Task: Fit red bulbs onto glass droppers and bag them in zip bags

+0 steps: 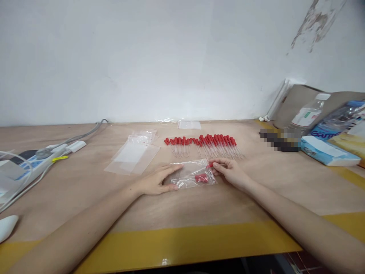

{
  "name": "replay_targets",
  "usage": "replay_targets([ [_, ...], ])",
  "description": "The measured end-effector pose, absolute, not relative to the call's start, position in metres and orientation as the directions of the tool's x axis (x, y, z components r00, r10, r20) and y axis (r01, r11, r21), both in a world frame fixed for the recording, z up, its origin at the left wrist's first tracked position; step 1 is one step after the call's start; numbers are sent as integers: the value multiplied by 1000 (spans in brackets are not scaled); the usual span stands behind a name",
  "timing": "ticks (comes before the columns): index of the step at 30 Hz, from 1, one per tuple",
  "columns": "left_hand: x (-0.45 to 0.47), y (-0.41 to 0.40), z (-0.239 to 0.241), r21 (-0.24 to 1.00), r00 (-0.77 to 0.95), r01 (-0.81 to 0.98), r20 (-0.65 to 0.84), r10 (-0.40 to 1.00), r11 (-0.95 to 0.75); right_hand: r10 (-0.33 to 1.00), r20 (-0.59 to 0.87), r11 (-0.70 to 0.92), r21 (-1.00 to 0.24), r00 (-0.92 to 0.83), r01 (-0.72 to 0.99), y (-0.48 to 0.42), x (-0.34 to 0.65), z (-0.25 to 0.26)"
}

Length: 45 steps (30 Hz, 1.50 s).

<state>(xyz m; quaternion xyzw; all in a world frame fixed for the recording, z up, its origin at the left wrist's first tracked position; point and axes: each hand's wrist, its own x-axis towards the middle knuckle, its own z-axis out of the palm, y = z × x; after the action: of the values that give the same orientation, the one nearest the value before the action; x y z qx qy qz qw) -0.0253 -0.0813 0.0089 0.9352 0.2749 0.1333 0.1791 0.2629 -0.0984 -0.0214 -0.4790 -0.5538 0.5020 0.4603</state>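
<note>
A clear plastic zip bag lies flat on the table, holding at least one dropper with a red bulb. My left hand is open at the bag's left end, thumb and fingers spread along its lower and upper edges. At the right end, my right hand pinches the red bulb of another dropper, whose clear tube points left into the bag. Behind the bag, several red-bulbed droppers lie in a left group and a right group.
Flat clear bags overlap left of the droppers, and another bag lies near the wall. A power strip with cables occupies the left side. At right are a tissue pack, a plastic bottle and a dark pixelated object.
</note>
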Motion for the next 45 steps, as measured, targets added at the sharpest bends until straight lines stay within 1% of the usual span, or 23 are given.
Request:
replay_targets([
  [2,-25,-81,8,408,811,469,154,565,-784,975,18,62,-980,-221,191,-100,268,-21],
  [4,-25,-81,8,406,811,468,155,564,-785,963,4,74,-965,-268,251,-99,270,-20],
  [9,-24,-81,9,405,811,476,141,568,-781,989,31,64,-970,-142,233,-96,256,-21],
  [11,-24,-81,9,404,814,474,138,565,-782,988,56,84,-978,-146,191,-97,249,-21],
  [13,-24,-81,8,403,816,471,138,561,-784,980,47,83,-980,-192,184,-100,246,-19],
  [16,-24,-79,7,397,823,466,133,553,-790,964,-39,42,-954,-263,296,-103,249,-13],
  [18,-25,-78,6,386,832,461,127,541,-799,972,-65,27,-924,-225,382,-101,256,-8],
  [19,-25,-78,5,379,834,460,125,537,-803,984,-37,42,-902,-176,429,-97,260,-5],
  [20,-25,-77,5,372,835,463,123,537,-805,993,17,72,-869,-116,490,-93,264,-1],
  [22,-24,-76,5,359,831,475,118,544,-803,986,169,139,-751,-15,645,-79,269,6],
  [24,-24,-76,5,349,829,484,112,548,-803,954,299,176,-601,14,779,-62,269,13],
  [25,-24,-76,6,346,829,486,109,549,-803,943,333,174,-534,17,827,-52,267,16],
  [27,-24,-76,6,347,828,489,104,551,-801,931,363,131,-427,36,895,-32,258,20],
  [28,-24,-76,7,349,828,489,102,552,-799,932,357,81,-384,67,920,-23,252,21],
  [31,-24,-77,7,358,829,483,106,549,-799,930,321,-76,-306,178,949,3,234,20],
  [33,-24,-76,6,355,831,480,109,545,-802,925,291,-150,-311,244,938,16,225,18],
  [35,-24,-76,6,346,835,477,110,540,-808,919,259,-198,-346,296,917,24,220,16],
  [40,-25,-76,6,332,840,473,107,531,-816,910,225,-238,-402,348,884,29,224,20],
  [42,-24,-77,7,329,839,480,101,535,-814,914,242,-195,-441,325,876,23,231,24],
  [43,-24,-77,7,327,837,483,99,538,-812,914,272,-140,-487,301,862,18,235,25],
  [45,-24,-77,8,328,836,486,98,540,-810,892,373,34,-621,257,783,5,248,24],
])
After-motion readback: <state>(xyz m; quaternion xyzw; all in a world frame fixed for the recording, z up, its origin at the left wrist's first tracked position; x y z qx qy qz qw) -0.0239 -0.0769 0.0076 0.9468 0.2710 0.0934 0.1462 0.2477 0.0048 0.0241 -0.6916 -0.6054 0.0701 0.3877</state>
